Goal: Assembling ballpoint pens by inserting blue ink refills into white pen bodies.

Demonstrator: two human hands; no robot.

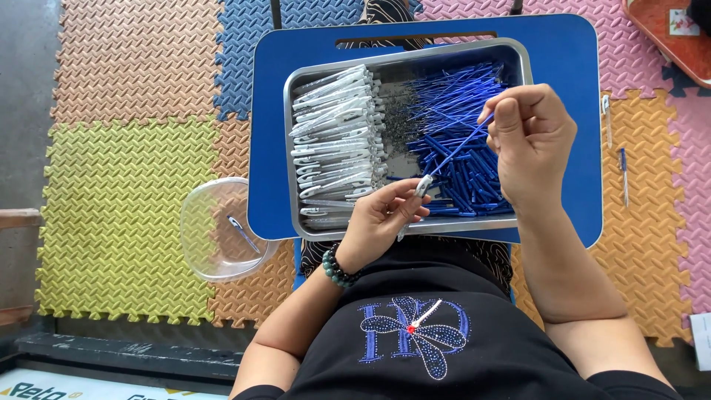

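Observation:
My left hand (381, 222) pinches a clear pen barrel (415, 204) over the near edge of a metal tray (292, 148). My right hand (529, 144) holds a thin blue refill (459, 147) by its upper end, with its tip at the barrel's mouth. The tray rests on a blue lap table (266, 111). It holds a pile of white-and-clear pen barrels (333, 141) on the left, small metal springs (396, 118) in the middle and a heap of blue refills (463, 178) on the right.
A clear plastic bowl (222, 230) with one assembled pen (243, 232) sits on the foam floor mats left of the lap table. Two pens (615, 148) lie on the mat to the right. An orange tray corner (670, 37) shows at top right.

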